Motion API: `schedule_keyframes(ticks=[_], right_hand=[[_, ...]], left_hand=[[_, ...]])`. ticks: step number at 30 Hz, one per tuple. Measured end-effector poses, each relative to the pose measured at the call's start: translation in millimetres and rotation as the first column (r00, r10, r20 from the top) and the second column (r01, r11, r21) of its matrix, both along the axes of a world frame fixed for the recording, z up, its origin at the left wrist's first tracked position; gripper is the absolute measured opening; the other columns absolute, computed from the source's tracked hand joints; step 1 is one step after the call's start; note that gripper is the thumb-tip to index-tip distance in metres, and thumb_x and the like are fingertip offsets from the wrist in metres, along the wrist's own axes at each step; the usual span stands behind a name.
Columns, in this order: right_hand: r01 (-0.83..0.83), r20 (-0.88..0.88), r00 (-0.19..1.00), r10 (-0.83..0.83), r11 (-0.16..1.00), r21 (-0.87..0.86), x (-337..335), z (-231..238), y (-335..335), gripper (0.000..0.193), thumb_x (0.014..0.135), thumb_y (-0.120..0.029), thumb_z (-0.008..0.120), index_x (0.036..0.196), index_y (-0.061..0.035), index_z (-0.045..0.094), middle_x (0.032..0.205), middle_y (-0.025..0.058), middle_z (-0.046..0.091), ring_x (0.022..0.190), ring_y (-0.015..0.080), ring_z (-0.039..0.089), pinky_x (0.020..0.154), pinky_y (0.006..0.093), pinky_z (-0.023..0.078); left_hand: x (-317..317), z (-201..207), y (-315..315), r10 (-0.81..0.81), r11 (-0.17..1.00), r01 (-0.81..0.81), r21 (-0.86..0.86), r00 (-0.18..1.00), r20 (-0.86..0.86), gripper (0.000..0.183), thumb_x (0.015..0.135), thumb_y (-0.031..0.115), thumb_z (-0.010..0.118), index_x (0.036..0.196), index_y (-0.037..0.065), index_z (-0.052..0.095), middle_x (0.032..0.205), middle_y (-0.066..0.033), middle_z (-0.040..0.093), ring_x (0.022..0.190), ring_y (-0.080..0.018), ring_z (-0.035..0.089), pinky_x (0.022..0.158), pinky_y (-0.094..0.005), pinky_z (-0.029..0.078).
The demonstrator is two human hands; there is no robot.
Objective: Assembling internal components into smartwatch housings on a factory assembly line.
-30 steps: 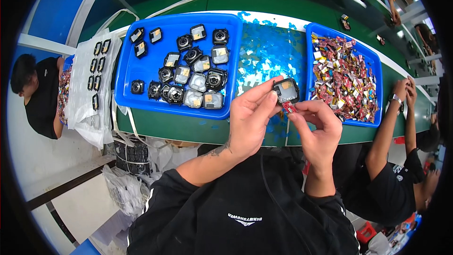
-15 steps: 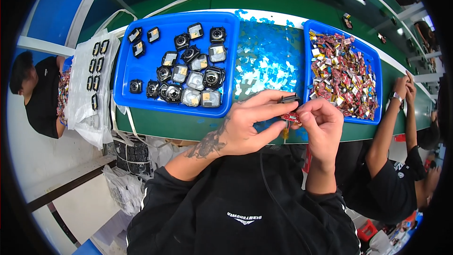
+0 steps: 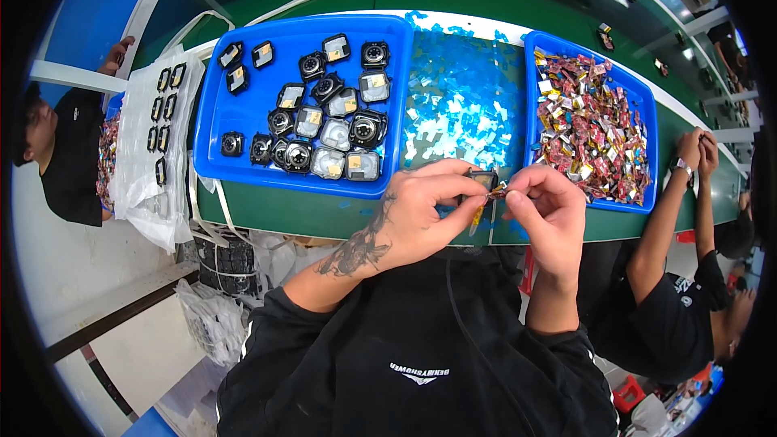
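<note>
My left hand [image 3: 433, 206] grips a black smartwatch case [image 3: 484, 179] between thumb and fingers, above the bench's near edge. A small red circuit board [image 3: 497, 192] sits at the case, partly covered by my fingertips. From it a yellow flex strip [image 3: 476, 221] hangs below my left thumb. My right hand [image 3: 552, 206] is closed in a pinch at the board's right end. How the board joins the case is hidden. Left of my hands, a blue tray [image 3: 217, 117] holds several black watch cases [image 3: 328, 89], some with clear covers.
Blue film scraps [image 3: 453, 105] cover the green bench between the trays. A second blue tray [image 3: 530, 105] on the right is heaped with small circuit boards [image 3: 595, 133]. White wrap [image 3: 137, 158] with several watch frames lies far left. Co-workers sit at both sides.
The watch case has tilted so its flat face shows more. The circuit board has turned and its yellow strip has swung left. The person at far left has raised a hand.
</note>
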State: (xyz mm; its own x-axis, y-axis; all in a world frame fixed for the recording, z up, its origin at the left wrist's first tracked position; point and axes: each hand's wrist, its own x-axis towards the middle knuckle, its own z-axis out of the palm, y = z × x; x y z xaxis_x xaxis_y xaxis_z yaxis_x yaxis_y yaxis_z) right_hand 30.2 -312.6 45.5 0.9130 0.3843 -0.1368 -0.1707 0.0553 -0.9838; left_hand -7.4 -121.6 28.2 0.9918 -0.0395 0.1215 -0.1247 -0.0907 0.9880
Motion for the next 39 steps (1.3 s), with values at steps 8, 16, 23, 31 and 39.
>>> schedule_keyframes(ticks=[8,16,23,31,39], right_hand=[[0.110,0.081,0.991,-0.108,0.993,-0.031,-5.1,-3.4,14.5,0.022,0.083,0.004,0.070,0.100,0.0016,0.057,0.089,0.0031,0.061,0.079,0.0064,0.058,0.069,0.0205,0.049],[0.301,0.346,0.905,-0.247,0.947,-0.113,-14.3,-20.4,28.3,0.021,0.082,0.004,0.071,0.096,0.0013,0.056,0.085,0.0038,0.061,0.072,0.0065,0.057,0.064,0.0193,0.046],[0.398,0.417,0.840,-0.346,0.916,-0.043,-18.6,-34.5,35.9,0.020,0.082,0.005,0.071,0.090,-0.0006,0.054,0.081,0.0022,0.056,0.067,0.0050,0.052,0.061,0.0191,0.043],[0.272,0.168,0.949,-0.265,0.962,-0.016,-15.3,-25.8,37.6,0.032,0.081,0.007,0.068,0.108,-0.0009,0.052,0.090,0.0016,0.054,0.080,0.0065,0.054,0.065,0.0194,0.046],[0.040,0.222,0.975,-0.012,0.992,-0.122,6.6,-1.7,42.1,0.037,0.082,0.009,0.064,0.114,-0.0023,0.049,0.093,0.0010,0.054,0.087,0.0060,0.055,0.068,0.0185,0.048]], left_hand=[[0.0,2.4,0.9,-0.074,0.996,0.066,-0.060,0.987,-0.146,0.029,0.084,-0.009,0.063,0.112,-0.003,0.067,0.114,-0.0131,0.062,0.101,-0.0191,0.066,0.080,-0.0290,0.058],[-6.3,-12.7,-7.9,-0.029,0.936,-0.032,-0.350,0.985,-0.167,0.041,0.086,-0.014,0.058,0.125,-0.005,0.058,0.132,-0.0161,0.052,0.119,-0.0234,0.056,0.096,-0.0319,0.052],[-6.0,-15.3,-16.3,0.019,0.911,-0.089,-0.403,0.985,-0.173,0.039,0.087,-0.010,0.059,0.126,-0.003,0.058,0.130,-0.0164,0.055,0.115,-0.0218,0.059,0.095,-0.0316,0.053],[-5.8,-18.3,-14.4,0.021,0.872,-0.080,-0.483,0.992,-0.127,0.050,0.089,-0.007,0.057,0.137,0.002,0.049,0.128,-0.0146,0.058,0.114,-0.0185,0.060,0.093,-0.0282,0.051],[-7.4,-1.0,-0.1,0.019,0.822,-0.096,-0.561,0.990,-0.140,0.063,0.089,-0.011,0.055,0.146,0.003,0.030,0.133,-0.0220,0.054,0.119,-0.0203,0.056,0.095,-0.0283,0.048]])
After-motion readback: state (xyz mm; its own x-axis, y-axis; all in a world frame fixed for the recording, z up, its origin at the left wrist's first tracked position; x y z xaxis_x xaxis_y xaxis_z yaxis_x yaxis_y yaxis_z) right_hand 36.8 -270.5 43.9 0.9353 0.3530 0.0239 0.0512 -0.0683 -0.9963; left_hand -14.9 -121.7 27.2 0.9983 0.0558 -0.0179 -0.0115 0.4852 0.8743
